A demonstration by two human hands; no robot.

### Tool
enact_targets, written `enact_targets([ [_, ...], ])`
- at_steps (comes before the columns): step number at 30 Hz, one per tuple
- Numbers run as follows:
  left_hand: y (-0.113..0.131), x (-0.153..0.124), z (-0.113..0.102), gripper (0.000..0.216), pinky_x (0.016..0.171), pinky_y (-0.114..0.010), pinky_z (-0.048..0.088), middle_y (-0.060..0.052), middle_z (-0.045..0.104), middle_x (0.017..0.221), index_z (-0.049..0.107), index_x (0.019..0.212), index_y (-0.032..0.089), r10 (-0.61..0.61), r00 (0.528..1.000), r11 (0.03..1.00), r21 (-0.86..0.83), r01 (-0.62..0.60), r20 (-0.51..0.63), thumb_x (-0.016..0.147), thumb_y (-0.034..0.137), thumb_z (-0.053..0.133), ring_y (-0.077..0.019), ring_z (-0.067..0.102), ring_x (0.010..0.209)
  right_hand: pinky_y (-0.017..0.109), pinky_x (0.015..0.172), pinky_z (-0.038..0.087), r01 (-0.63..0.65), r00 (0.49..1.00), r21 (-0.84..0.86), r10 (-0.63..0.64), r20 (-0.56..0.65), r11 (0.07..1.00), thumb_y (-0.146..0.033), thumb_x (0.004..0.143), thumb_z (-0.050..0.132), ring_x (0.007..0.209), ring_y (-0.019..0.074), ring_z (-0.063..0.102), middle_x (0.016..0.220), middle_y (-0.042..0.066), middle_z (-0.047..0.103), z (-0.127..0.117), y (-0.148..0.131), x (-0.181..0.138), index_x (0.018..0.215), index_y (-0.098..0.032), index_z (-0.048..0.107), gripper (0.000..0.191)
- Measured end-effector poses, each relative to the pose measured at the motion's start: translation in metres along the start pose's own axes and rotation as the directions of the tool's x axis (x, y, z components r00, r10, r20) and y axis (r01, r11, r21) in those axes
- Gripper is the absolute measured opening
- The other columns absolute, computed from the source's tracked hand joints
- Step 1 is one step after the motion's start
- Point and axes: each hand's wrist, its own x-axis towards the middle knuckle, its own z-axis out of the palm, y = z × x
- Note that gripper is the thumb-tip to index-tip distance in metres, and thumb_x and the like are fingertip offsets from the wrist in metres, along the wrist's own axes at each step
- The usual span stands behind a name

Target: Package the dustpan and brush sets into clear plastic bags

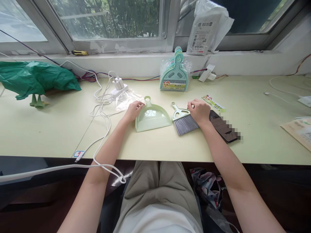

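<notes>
A pale green dustpan (155, 118) lies on the table in front of me, its round handle pointing away. My left hand (134, 111) is at its left side, bent fingers touching the edge near the handle. To the right lies a small hand brush (186, 124) with grey bristles and a pale green handle. My right hand (199, 111) is closed over the brush's right end and covers part of it; whatever is inside its curled fingers is hidden. A printed card label (213, 103) and a dark phone (223, 127), partly pixelated, lie just beyond that hand.
A wrapped stack of dustpan sets (175, 76) stands against the wall. White cables (103, 113) run from a charger (118, 83) past my left arm. Crumpled clear plastic (128, 98) lies nearby. A green bag (36, 77) is far left, a paper packet (300, 131) far right.
</notes>
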Motion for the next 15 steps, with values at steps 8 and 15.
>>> enact_targets([
  [8, -0.0049, 0.0011, 0.0023, 0.030, 0.084, -0.030, 0.047, -0.006, 0.071, 0.103, 0.070, 0.096, 0.018, -0.062, 0.997, 0.998, 0.005, 0.062, -0.043, 0.090, 0.030, 0.043, -0.0178, 0.063, 0.087, 0.030, 0.060, 0.023, -0.062, 0.998, 0.031, 0.062, -0.004, 0.998, -0.034, 0.094, 0.041, 0.071, 0.0177, 0.056, 0.082, 0.008, 0.070, -0.0029, -0.0030, -0.0006, 0.068, -0.017, 0.070, 0.042],
  [15, 0.0001, 0.0003, -0.0005, 0.029, 0.082, -0.029, 0.046, -0.006, 0.071, 0.099, 0.068, 0.093, 0.018, -0.079, 0.996, 0.996, 0.026, 0.081, -0.050, 0.089, 0.028, 0.042, -0.0170, 0.062, 0.084, 0.029, 0.060, 0.022, -0.076, 0.997, 0.025, 0.076, 0.020, 0.997, -0.034, 0.093, 0.042, 0.071, 0.0183, 0.056, 0.084, 0.009, 0.071, -0.0015, -0.0033, -0.0006, 0.069, -0.017, 0.070, 0.040],
])
